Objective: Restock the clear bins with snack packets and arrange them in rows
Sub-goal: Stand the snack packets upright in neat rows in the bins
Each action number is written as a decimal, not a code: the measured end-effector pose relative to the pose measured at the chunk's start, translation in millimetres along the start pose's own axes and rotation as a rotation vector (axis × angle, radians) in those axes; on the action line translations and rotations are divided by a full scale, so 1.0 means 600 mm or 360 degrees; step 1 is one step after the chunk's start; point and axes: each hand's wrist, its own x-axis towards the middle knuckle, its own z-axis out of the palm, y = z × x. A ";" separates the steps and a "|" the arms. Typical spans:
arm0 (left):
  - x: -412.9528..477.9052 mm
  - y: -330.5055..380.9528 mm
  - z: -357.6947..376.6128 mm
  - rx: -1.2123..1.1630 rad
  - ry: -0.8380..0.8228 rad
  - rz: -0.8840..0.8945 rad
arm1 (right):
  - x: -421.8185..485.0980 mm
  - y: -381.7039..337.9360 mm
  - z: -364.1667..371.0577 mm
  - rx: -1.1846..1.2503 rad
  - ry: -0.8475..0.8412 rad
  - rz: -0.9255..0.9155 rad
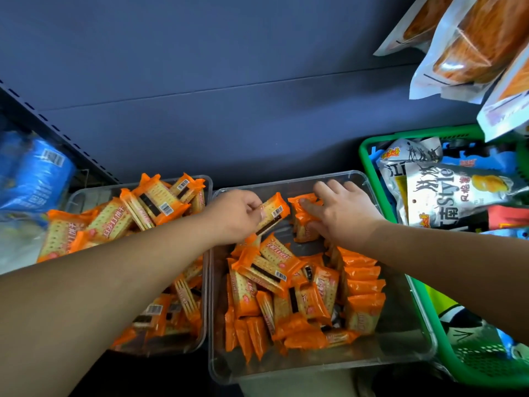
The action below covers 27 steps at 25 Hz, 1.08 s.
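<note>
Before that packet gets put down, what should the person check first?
1. Grip: the left hand pinches the held packet: ok.
2. Support: the right hand rests on the far-end packets: ok.
3. Room: bare floor shows in the right bin beside them: ok.
4. Order: the middle pile lies jumbled, not in rows: not ok.
5. Whether the left bin needs more: cannot tell.
</note>
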 end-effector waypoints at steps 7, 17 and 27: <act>-0.049 0.019 -0.021 -0.0848 -0.0021 -0.0297 | 0.003 0.010 -0.033 0.0423 0.0019 0.0122; -0.048 0.105 0.063 -0.0571 0.0575 0.0336 | -0.025 0.033 -0.098 0.2839 -0.0123 0.0579; -0.036 0.107 0.063 -0.0973 0.0186 -0.0065 | -0.016 0.083 -0.088 0.3093 -0.0392 0.0568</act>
